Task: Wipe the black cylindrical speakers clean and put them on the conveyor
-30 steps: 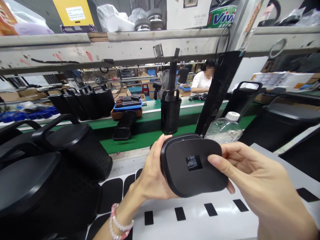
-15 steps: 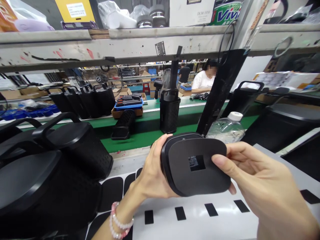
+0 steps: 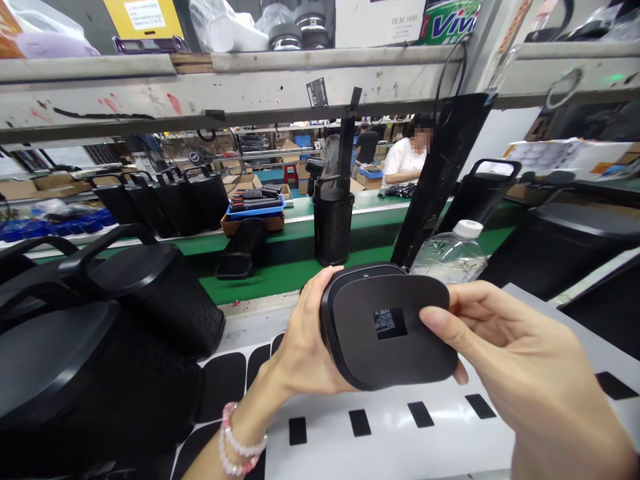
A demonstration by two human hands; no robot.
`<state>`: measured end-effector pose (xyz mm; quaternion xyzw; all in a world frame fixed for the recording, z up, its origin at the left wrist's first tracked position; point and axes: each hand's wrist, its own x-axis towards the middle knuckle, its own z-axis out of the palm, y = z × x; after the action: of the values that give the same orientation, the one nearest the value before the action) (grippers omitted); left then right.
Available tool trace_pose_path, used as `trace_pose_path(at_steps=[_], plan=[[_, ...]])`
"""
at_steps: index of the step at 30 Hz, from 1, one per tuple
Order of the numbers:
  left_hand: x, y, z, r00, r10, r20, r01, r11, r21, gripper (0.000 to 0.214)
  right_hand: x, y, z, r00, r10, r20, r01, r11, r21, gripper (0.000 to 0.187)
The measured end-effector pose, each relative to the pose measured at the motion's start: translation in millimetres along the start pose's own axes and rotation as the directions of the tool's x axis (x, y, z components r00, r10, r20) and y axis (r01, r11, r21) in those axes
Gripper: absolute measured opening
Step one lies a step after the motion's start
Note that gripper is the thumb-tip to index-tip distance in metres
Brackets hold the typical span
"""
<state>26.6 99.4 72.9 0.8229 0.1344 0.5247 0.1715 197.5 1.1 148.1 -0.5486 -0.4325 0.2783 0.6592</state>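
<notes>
Both of my hands hold one black speaker [image 3: 387, 327] in front of me, its flat rounded base turned toward the camera. A small dark label sits in the middle of that base. My left hand [image 3: 305, 343], with a pink bead bracelet on the wrist, wraps the speaker's left side. My right hand [image 3: 520, 370] grips its right edge, thumb pressed on the base. Below lies a white sheet [image 3: 400, 427] with black rectangular stickers and black rounded pads.
Several black speakers with handles [image 3: 145, 287] crowd the left. A green conveyor belt [image 3: 280, 273] carries one upright speaker [image 3: 333, 223] and one lying down [image 3: 243, 250]. A plastic water bottle [image 3: 453, 253] stands behind my hands. Another person in white sits in the background.
The speaker and both hands stay almost still; the view has shifted slightly, and the grip is unchanged.
</notes>
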Motion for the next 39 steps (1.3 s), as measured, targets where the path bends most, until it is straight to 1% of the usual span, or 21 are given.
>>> trace_pose_path(at_steps=[11, 17, 23, 30, 35, 39], plan=[[-1.7, 0.1, 0.1, 1.000, -0.007, 0.011, 0.007, 1.000, 0.000, 0.132, -0.1, 1.1, -0.4, 1.000, -0.004, -0.007, 0.004, 0.999, -0.035, 0.029], [-1.7, 0.7, -0.3, 1.000, -0.001, 0.020, 0.001, 1.000, 0.007, 0.128, -0.8, 3.5, -2.2, 1.000, 0.007, -0.004, -0.007, 0.996, -0.087, 0.031], [-3.3, -2.2, 0.9, 1.000, 0.022, 0.018, -0.023, 1.000, 0.011, 0.131, -1.3, 4.6, -4.0, 1.000, 0.004, -0.011, -0.005, 0.988, -0.155, 0.031], [-4.6, -1.1, 1.0, 0.999, 0.003, 0.037, -0.003, 1.000, -0.006, 0.129, -2.3, 1.4, -0.5, 0.999, 0.009, -0.033, -0.014, 0.990, -0.142, 0.029], [-4.7, 0.4, 0.1, 0.999, -0.013, 0.043, 0.013, 1.000, -0.006, 0.128, -3.6, 2.8, 0.2, 0.999, 0.017, -0.038, -0.022, 0.990, -0.137, 0.032], [-4.5, 0.6, 0.4, 0.999, -0.010, 0.039, 0.011, 1.000, -0.012, 0.126, -4.0, 4.3, -0.1, 0.999, 0.023, -0.042, -0.029, 0.988, -0.153, 0.030]])
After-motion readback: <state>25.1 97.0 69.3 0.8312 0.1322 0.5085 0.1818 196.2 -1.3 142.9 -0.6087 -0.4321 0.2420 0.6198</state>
